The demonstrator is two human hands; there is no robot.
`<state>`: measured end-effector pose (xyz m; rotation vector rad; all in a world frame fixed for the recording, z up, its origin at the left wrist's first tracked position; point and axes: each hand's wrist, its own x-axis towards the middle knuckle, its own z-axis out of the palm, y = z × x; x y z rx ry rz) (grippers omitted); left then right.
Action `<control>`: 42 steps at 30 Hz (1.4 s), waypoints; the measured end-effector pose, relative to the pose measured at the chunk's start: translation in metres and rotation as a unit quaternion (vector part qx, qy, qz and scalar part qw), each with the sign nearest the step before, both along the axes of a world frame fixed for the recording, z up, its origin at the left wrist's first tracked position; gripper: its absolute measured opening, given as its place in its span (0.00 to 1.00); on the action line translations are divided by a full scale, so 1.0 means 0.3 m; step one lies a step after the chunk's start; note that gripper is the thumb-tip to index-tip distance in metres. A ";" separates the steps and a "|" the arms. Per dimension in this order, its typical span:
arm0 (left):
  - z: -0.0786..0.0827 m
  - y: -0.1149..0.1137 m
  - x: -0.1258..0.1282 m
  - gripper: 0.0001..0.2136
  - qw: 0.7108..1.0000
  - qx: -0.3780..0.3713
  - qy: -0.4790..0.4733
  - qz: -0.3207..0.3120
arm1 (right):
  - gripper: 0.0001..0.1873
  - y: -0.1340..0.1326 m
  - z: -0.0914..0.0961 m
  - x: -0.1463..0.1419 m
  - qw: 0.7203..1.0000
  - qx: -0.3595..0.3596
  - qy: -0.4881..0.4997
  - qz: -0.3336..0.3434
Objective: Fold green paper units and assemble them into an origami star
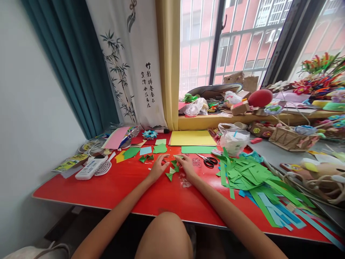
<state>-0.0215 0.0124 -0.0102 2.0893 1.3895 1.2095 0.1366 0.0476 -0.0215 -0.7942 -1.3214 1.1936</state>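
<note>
My left hand (158, 168) rests over the red table, its thumb and fingers apart with nothing between them. Opposite it, my right hand (188, 167) has its fingertips closed on a small folded green paper piece (179, 157), partly hidden by the fingers. Just below and between both hands lie several folded green paper triangles (169, 176). More dark green folded pieces (146, 158) sit to the left of my left hand. Black-handled scissors (209, 162) lie to the right of my right hand, blades pointing left.
Green paper strips (248, 171) are heaped at the right, with blue strips (283, 212) in front. Yellow sheets (192, 138) and a green strip (198, 149) lie at the back. A bagged white cup (234, 142) stands behind the heap. At left are a hairbrush (104, 168) and white box (90, 168).
</note>
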 end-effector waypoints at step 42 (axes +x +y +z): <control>0.070 -0.019 -0.003 0.11 0.940 -0.101 -0.320 -0.060 | 0.09 -0.081 0.135 0.049 0.967 0.141 -0.201 0.062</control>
